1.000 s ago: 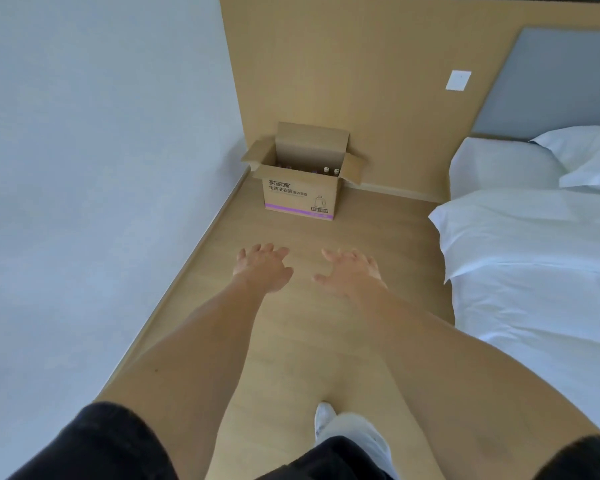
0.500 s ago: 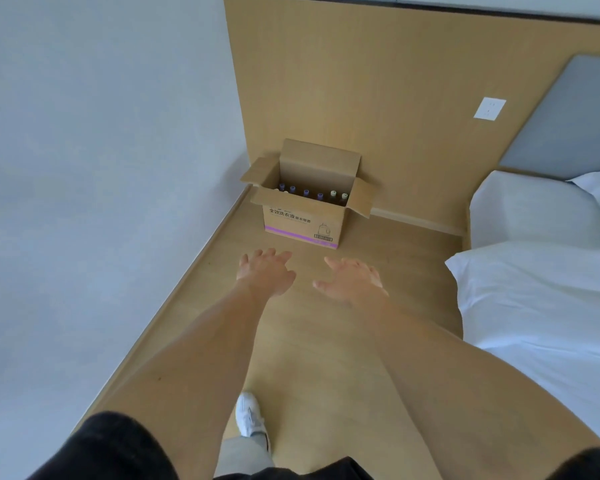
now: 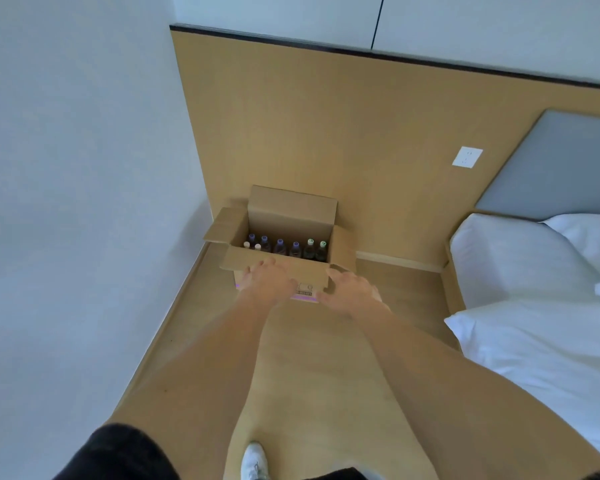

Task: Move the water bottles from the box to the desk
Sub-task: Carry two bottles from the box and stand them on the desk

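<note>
An open cardboard box stands on the wooden floor in the corner, against the tan wall panel. Several water bottles stand upright inside it, showing purple, white and green caps. My left hand reaches forward with fingers spread and relaxed, appearing over the box's near flap and holding nothing. My right hand is stretched out beside it, fingers loose, in front of the box's right front corner, also empty. No desk is in view.
A white wall runs along the left. A bed with white sheets and pillows fills the right side, leaving a strip of wooden floor between. My white shoe shows at the bottom. A wall socket sits on the panel.
The box has come much closer and the bottle caps are now plainly visible. Both outstretched hands now overlap the box's front edge instead of hovering over bare floor.
</note>
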`<action>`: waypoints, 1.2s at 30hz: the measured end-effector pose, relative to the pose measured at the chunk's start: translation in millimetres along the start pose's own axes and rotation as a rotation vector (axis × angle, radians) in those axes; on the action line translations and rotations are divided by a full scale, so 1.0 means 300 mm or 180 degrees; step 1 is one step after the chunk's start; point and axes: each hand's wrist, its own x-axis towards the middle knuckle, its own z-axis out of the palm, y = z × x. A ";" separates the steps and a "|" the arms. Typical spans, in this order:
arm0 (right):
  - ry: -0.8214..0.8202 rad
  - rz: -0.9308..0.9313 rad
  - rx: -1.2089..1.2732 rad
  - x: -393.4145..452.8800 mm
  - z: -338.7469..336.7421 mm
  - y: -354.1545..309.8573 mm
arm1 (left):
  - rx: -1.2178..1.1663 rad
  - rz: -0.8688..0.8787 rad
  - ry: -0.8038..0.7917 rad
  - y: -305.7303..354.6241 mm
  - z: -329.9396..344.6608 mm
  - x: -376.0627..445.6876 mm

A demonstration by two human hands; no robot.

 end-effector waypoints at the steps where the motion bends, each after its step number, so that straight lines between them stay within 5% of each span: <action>1: -0.0003 -0.0021 0.0050 0.045 -0.009 -0.036 | 0.0007 0.0009 -0.0019 -0.024 -0.021 0.050; 25: -0.0391 -0.0272 0.0099 1.382 -0.297 -0.246 | -0.0139 -0.0414 -0.0294 -0.243 -0.268 1.293; 36: -0.0778 -0.0092 0.0149 1.782 -0.283 -0.221 | -0.0261 -0.0422 -0.0651 -0.293 -0.171 1.690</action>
